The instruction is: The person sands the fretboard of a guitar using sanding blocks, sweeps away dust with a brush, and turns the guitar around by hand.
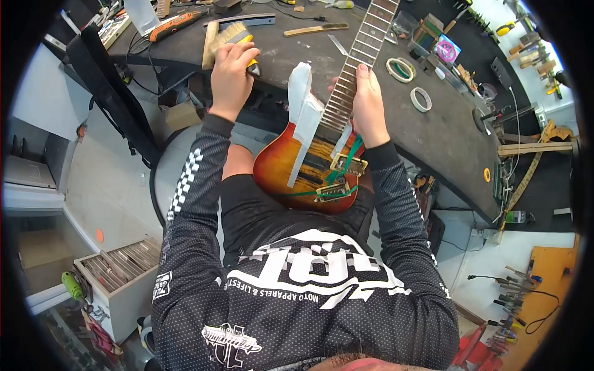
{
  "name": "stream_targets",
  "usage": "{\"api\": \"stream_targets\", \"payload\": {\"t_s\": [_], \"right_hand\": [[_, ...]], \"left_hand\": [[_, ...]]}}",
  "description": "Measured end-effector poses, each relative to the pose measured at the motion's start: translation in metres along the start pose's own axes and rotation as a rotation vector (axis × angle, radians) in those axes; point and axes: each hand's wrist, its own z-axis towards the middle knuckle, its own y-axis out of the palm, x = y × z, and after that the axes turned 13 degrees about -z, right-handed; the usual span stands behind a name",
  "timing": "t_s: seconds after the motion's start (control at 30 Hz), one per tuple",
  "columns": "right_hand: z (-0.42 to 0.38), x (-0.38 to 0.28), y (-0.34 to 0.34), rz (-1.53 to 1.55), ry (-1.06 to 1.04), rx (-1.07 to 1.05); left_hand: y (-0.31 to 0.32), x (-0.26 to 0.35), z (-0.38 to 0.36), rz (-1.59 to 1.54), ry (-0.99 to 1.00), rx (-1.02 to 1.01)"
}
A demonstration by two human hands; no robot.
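Note:
A sunburst electric guitar [272,168] lies across my lap, its neck [362,51] pointing up and to the right over the bench edge. Pale masking paper [300,93] covers its upper horn and runs down beside the strings area. Green tape [354,150] holds the loose pickups on the body. My right hand [370,102] is wrapped round the neck near the body, thumb along the fretboard edge. On the other side, my left hand [232,77] grips a wide brush with yellow handle [247,57], bristles up, above the bench edge.
The dark workbench [303,54] curves ahead, bearing an orange rotary tool [175,26], a wooden-handled brush [315,29] and tape rolls [421,99]. A black case [111,93] stands at left. Below it is a drawer box [117,272]. Hand tools hang at right.

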Motion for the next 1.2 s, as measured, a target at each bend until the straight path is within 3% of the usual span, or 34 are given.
{"api": "stream_targets", "payload": {"t_s": [0.2, 0.23, 0.33, 0.4, 0.47, 0.53, 0.6, 0.73, 0.83, 1.2], "right_hand": [[-0.055, -0.029, -0.002, 0.04, -0.06, 0.004], [-0.065, -0.033, -0.002, 0.038, -0.077, 0.006], [-0.095, -0.048, -0.003, 0.015, -0.131, -0.001], [-0.117, -0.059, -0.002, 0.047, -0.102, 0.018], [-0.13, -0.06, -0.01, 0.012, -0.166, -0.019], [-0.144, -0.065, -0.016, 0.089, -0.124, -0.047], [-0.152, -0.069, -0.023, 0.055, -0.132, -0.067], [-0.166, -0.074, -0.044, 0.078, -0.212, -0.192], [-0.169, -0.09, -0.059, 0.05, -0.229, -0.213], [-0.18, -0.185, -0.103, -0.218, -0.551, 0.139]], "left_hand": [[0.073, -0.055, -0.005, -0.007, 0.022, -0.171], [0.076, -0.052, -0.001, -0.137, -0.064, -0.224], [0.072, -0.037, 0.0, -0.165, -0.06, -0.127], [0.033, 0.009, 0.003, -0.503, -0.139, -0.033], [0.007, 0.073, -0.01, -1.352, -0.631, 0.049], [-0.032, 0.134, -0.017, -2.127, -0.656, -0.105], [-0.032, 0.153, -0.035, -1.799, -0.831, -0.373], [-0.043, 0.185, -0.048, -1.798, -0.796, -0.201], [-0.047, 0.191, -0.049, -1.788, -0.77, -0.208], [-0.06, 0.219, -0.075, -1.782, -0.649, -0.294]]}}
